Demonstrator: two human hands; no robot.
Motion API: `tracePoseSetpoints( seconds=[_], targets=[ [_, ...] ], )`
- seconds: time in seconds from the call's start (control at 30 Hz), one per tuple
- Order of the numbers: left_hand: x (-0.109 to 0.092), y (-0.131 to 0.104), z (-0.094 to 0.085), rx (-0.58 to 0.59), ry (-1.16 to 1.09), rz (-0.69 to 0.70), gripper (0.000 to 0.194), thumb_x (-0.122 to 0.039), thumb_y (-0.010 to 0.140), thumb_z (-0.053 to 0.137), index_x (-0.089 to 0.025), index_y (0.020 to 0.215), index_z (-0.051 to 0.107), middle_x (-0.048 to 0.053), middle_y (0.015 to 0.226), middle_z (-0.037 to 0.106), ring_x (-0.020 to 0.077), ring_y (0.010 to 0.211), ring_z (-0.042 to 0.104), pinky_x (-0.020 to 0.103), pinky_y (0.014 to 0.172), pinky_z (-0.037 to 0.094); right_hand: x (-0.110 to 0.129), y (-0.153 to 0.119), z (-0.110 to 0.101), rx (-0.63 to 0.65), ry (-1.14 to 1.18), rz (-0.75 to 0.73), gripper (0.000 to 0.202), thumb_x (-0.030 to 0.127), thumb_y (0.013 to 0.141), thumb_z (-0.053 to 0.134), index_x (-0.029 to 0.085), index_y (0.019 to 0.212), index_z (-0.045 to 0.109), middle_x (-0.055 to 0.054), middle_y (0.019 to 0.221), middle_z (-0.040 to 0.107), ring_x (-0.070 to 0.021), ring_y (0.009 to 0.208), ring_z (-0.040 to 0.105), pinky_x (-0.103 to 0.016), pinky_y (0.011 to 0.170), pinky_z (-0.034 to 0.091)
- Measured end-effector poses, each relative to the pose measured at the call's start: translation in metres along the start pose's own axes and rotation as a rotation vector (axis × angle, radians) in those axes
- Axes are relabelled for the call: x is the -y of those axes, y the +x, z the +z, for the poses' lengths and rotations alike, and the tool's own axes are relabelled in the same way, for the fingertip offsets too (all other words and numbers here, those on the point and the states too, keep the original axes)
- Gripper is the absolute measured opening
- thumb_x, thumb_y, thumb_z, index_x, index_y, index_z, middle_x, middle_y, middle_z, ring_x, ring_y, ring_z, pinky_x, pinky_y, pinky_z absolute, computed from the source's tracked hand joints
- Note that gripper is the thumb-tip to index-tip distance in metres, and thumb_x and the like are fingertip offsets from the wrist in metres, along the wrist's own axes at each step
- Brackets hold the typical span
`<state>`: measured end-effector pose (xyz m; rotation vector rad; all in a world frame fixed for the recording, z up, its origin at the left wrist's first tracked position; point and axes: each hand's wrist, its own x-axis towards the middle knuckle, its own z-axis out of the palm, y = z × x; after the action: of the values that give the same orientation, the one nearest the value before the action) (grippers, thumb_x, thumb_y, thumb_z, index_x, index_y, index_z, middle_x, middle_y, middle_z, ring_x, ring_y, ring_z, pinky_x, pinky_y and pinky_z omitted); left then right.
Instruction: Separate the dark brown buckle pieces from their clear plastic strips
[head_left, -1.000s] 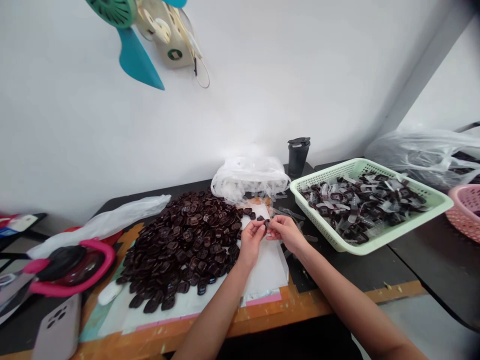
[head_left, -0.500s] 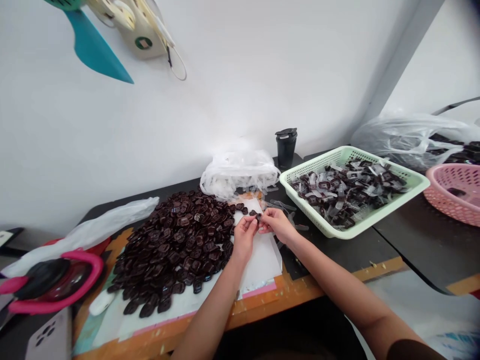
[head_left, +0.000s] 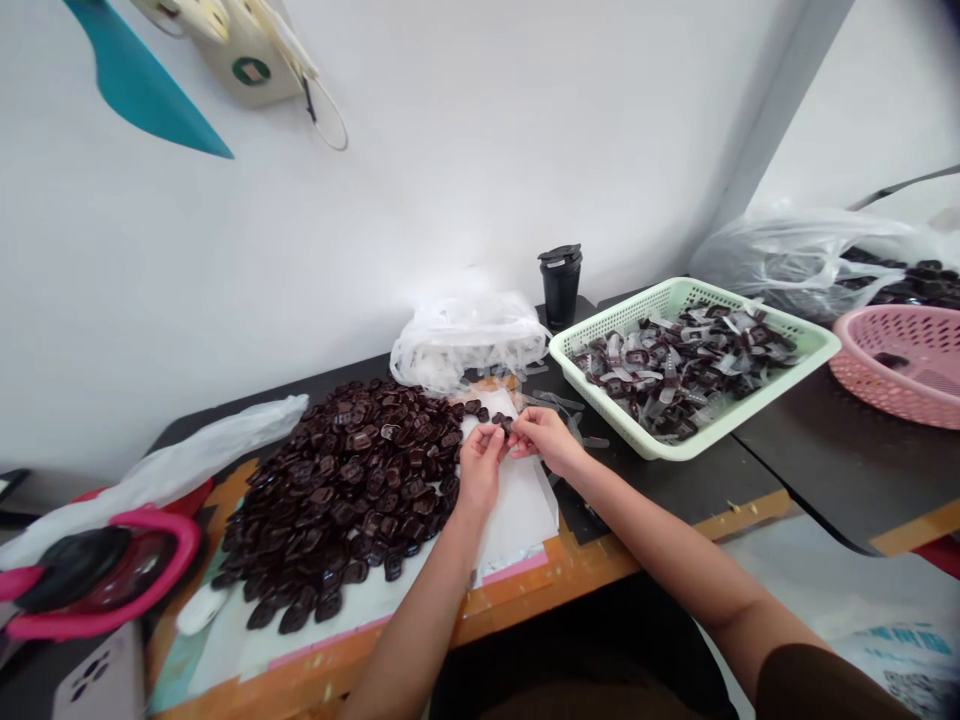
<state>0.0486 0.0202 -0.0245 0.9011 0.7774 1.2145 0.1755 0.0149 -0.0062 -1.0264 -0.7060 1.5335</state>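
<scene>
My left hand (head_left: pixel 482 462) pinches a small dark brown plastic piece (head_left: pixel 507 428) between thumb and fingers, above white paper (head_left: pixel 517 505). My right hand (head_left: pixel 547 438) meets it from the right, with closed fingertips at the same piece. Whether a clear strip is also between the fingers is too small to make out. To the left of my hands lies a big pile of similar dark brown pieces (head_left: pixel 352 490). A few loose ones (head_left: pixel 474 408) lie just beyond my fingertips. Clear plastic strips (head_left: pixel 556 400) are scattered behind my right hand.
A pale green basket (head_left: pixel 694 445) holds dark pieces with clear strips attached. Right of it stands a pink basket (head_left: pixel 885 385). At the back are a white plastic bag (head_left: pixel 472 330) and a black cup (head_left: pixel 561 290). Pink-handled item (head_left: pixel 180 535) and phone (head_left: pixel 105 675) lie at left.
The view has shifted slightly, so objects on the right sit further left and higher. Both hands stay together at the small dark piece, with only slight finger movement.
</scene>
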Motion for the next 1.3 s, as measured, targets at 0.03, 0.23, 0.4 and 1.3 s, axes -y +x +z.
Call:
tracePoseSetpoints(
  seconds=[0.03, 0.23, 0.4, 1.3],
  targets=[
    [0.001, 0.000, 0.000, 0.003, 0.016, 0.013, 0.025, -0.029, 0.069, 0.076, -0.016, 0.080, 0.058, 0.001, 0.079, 0.064, 0.0114, 0.071, 0.061, 0.026, 0.071, 0.050, 0.000, 0.000, 0.000, 0.004, 0.007, 0.003, 0.027, 0.032, 0.060, 0.075, 0.017, 0.062, 0.053, -0.002, 0.055, 0.066, -0.0070, 0.039, 0.052, -0.023, 0.046, 0.055],
    [0.001, 0.003, -0.005, 0.022, 0.213, 0.167, 0.019, -0.028, 0.072, 0.074, -0.016, 0.083, 0.063, 0.007, 0.099, 0.067, 0.0179, 0.095, 0.063, 0.032, 0.089, 0.045, -0.001, -0.001, 0.000, 0.059, 0.032, -0.031, 0.035, 0.040, 0.060, 0.079, 0.017, 0.065, 0.053, 0.001, 0.054, 0.062, -0.0059, 0.041, 0.048, -0.026, 0.051, 0.056],
    [-0.007, 0.003, -0.008, 0.039, 0.299, 0.228, 0.014, -0.029, 0.076, 0.071, -0.017, 0.082, 0.066, 0.008, 0.101, 0.069, 0.0210, 0.103, 0.062, 0.034, 0.093, 0.043, -0.003, -0.005, 0.004, 0.051, -0.056, -0.164, 0.037, 0.047, 0.066, 0.075, 0.017, 0.071, 0.053, 0.004, 0.056, 0.058, -0.0049, 0.041, 0.045, -0.025, 0.051, 0.055],
    [-0.012, 0.013, -0.024, -0.298, 0.408, 0.264, 0.012, -0.027, 0.076, 0.066, -0.015, 0.071, 0.068, 0.008, 0.100, 0.054, 0.0199, 0.097, 0.053, 0.028, 0.086, 0.043, -0.012, -0.012, 0.003, -0.111, -1.234, -0.737, 0.015, 0.030, 0.077, 0.060, 0.018, 0.078, 0.070, -0.005, 0.066, 0.059, -0.0155, 0.061, 0.053, -0.025, 0.060, 0.039]
  ],
)
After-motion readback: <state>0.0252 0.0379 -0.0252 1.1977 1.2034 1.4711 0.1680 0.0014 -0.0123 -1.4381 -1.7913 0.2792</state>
